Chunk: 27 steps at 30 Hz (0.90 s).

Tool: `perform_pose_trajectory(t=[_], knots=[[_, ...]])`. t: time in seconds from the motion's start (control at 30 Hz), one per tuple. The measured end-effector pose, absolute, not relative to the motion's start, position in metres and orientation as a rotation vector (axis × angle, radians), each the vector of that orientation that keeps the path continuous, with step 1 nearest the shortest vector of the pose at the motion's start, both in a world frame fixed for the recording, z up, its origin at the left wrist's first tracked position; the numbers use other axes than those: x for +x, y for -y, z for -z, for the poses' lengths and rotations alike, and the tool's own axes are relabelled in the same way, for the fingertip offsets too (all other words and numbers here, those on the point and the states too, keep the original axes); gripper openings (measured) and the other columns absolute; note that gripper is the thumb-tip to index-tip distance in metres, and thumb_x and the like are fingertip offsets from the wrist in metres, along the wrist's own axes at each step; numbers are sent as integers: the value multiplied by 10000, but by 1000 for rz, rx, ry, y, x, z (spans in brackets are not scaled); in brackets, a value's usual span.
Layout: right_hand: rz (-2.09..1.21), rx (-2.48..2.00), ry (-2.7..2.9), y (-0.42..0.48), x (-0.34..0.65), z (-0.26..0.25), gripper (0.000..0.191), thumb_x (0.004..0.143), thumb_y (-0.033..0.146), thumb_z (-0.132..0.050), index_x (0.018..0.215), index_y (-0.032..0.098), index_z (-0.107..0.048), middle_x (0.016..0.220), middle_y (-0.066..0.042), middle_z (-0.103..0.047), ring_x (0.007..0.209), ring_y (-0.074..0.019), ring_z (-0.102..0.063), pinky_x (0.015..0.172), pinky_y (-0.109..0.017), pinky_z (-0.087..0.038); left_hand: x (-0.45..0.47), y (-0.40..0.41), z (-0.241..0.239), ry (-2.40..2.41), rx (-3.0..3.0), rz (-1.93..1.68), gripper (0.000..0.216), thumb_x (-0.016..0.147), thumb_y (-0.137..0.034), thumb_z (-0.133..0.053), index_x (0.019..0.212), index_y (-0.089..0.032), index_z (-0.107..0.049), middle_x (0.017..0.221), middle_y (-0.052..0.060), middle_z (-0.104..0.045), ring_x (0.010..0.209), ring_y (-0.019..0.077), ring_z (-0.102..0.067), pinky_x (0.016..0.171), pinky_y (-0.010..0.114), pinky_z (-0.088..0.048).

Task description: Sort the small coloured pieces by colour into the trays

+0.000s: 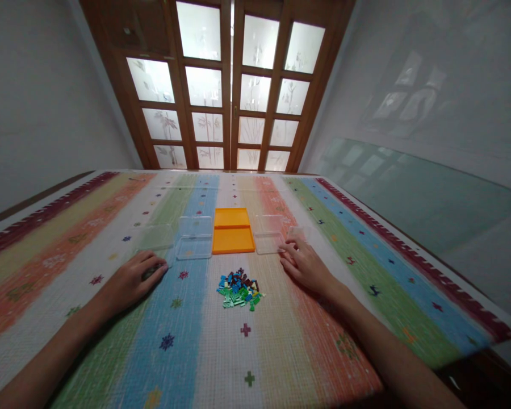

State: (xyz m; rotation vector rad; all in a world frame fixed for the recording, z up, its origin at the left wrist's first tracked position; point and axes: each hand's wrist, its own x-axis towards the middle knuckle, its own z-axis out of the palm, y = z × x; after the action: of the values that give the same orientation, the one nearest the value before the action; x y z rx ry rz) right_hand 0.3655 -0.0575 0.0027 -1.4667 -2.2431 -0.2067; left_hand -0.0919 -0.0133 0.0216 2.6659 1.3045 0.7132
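Note:
My left hand (137, 277) rests on the cloth, fingers loosely bent and thumb apart, with nothing visible in it. Just beyond it lies a faint clear plastic box (155, 238), partly covered by the hand. My right hand (306, 267) rests with fingers apart, its fingertips at the near right corner of an opened clear box (269, 243); whether they touch cannot be made out. Behind its knuckles shows another clear piece (298, 231). Between the hands an opened orange case (233, 240) stands beside a clear opened box (194, 248). Nearer me is a pile of small blue, green, brown and yellow bricks (238, 289).
A striped, patterned cloth (247, 352) covers the table. At the far end stand wooden doors with frosted panes (208, 85). White walls flank both sides, and a pale glass panel (409, 187) runs along the right wall.

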Motion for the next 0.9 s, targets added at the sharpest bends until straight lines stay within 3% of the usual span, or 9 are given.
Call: perform_pose_trajectory(t=[0.47, 0.9], knots=[[59, -1381, 2081, 59, 381, -6, 475, 879, 271, -564, 1348, 212, -515, 1244, -157, -617, 1107, -306, -616, 962, -498, -500, -86, 12, -23, -1356, 2600, -690, 428, 937, -551, -451, 948, -197, -690, 915, 71, -693, 830, 232, -672, 792, 356, -545], [-47, -1513, 2002, 60, 388, -3, 424, 875, 246, -542, 1287, 150, -566, 944, -109, -683, 805, -229, -645, 773, -358, -514, -85, 9, -24, -1402, 2572, -774, 489, 900, -625, -468, 894, -194, -699, 879, 79, -711, 821, 247, -677, 804, 380, -543]])
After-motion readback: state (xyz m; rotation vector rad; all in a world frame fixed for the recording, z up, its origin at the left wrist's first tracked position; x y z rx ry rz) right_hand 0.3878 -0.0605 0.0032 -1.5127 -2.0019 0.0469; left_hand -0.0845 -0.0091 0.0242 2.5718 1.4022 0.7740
